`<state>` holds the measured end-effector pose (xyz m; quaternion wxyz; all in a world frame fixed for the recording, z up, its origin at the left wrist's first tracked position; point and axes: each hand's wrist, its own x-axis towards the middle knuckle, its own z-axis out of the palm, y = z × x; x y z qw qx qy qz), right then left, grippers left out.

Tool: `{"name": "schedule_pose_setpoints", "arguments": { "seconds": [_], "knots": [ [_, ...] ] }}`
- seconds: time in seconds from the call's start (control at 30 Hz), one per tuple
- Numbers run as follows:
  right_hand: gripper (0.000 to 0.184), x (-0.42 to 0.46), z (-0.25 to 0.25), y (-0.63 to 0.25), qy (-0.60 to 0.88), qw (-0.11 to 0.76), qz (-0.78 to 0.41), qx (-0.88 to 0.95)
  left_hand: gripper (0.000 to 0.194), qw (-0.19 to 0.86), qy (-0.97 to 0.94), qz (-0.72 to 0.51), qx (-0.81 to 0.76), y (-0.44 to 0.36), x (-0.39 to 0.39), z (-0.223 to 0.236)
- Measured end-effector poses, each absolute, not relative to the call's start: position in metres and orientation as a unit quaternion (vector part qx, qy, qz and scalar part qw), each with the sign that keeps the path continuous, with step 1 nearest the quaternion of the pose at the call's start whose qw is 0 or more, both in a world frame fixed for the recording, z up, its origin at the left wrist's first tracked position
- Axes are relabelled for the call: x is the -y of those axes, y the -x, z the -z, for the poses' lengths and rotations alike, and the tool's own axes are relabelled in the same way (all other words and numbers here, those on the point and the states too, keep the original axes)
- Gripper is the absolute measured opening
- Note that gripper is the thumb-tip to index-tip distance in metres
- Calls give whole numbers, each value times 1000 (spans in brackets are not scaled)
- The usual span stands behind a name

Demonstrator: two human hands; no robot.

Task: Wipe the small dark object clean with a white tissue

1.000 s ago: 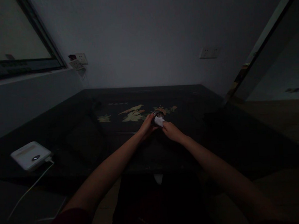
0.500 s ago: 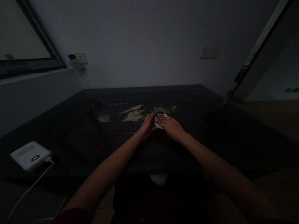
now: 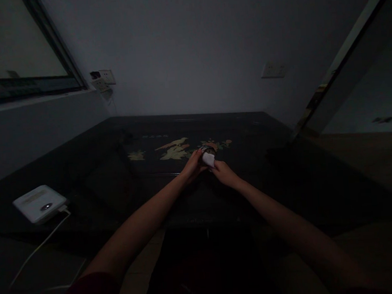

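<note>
Both my arms reach forward over a dark table (image 3: 268,177) with a painted bird-and-flower design. My left hand (image 3: 193,165) is closed round the side of a small dark round object (image 3: 208,150) standing on the table. My right hand (image 3: 223,172) pinches a small white cloth or tissue (image 3: 208,159) and presses it against the near side of that object. The room is very dim, so I cannot make out what the object is.
A white box-shaped device (image 3: 39,203) with a white cable (image 3: 38,249) lies at the table's near left. Wall sockets (image 3: 103,78) sit at the back left corner, another plate (image 3: 273,69) on the back wall. A window ledge runs along the left.
My right hand had moved up over the object with the white cloth half a second ago; now it has drawn back down to the near side. The left hand stayed in place.
</note>
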<state>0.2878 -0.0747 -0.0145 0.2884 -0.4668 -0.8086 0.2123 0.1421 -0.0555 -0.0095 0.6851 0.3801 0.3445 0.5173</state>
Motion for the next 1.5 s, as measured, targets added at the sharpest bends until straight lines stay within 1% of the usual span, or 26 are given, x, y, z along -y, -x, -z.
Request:
{"name": "schedule_pose_setpoints", "arguments": {
  "seconds": [0.1, 0.17, 0.23, 0.5, 0.57, 0.7, 0.83, 0.93, 1.1, 1.27, 1.33, 1.43, 1.5],
  "knots": [
    [27, 69, 19, -287, 423, 345, -287, 787, 29, 687, -379, -519, -339, -142, 57, 9],
    [27, 68, 21, -288, 415, 352, -305, 782, 30, 686, -379, -519, -340, -142, 57, 9],
    [27, 68, 21, -289, 418, 336, -293, 792, 32, 683, -382, -518, -345, -142, 56, 10],
    [31, 76, 12, -296, 490, 186, -115, 844, 30, 679, -399, -515, -339, -141, 53, 14],
    [38, 78, 10, -299, 484, 173, -75, 855, 30, 678, -398, -513, -344, -141, 53, 14],
    [53, 77, 5, -303, 417, 167, 8, 893, 30, 683, -386, -517, -341, -141, 53, 14],
    [49, 74, 4, -305, 406, 139, 77, 900, 30, 695, -375, -523, -321, -143, 51, 16],
    [46, 74, 4, -304, 417, 127, 87, 896, 31, 693, -372, -527, -322, -144, 49, 17],
    [48, 78, 1, -301, 428, 135, 41, 893, 30, 687, -381, -521, -332, -143, 50, 16],
    [53, 83, 3, -296, 448, 211, -75, 866, 31, 681, -389, -517, -344, -142, 53, 13],
    [48, 80, 7, -294, 453, 235, -118, 852, 30, 681, -387, -517, -346, -141, 53, 12],
    [37, 73, 13, -292, 455, 265, -193, 828, 29, 681, -383, -519, -348, -141, 53, 13],
    [34, 68, 17, -291, 438, 308, -261, 803, 29, 681, -381, -518, -351, -141, 53, 13]
  ]
}}
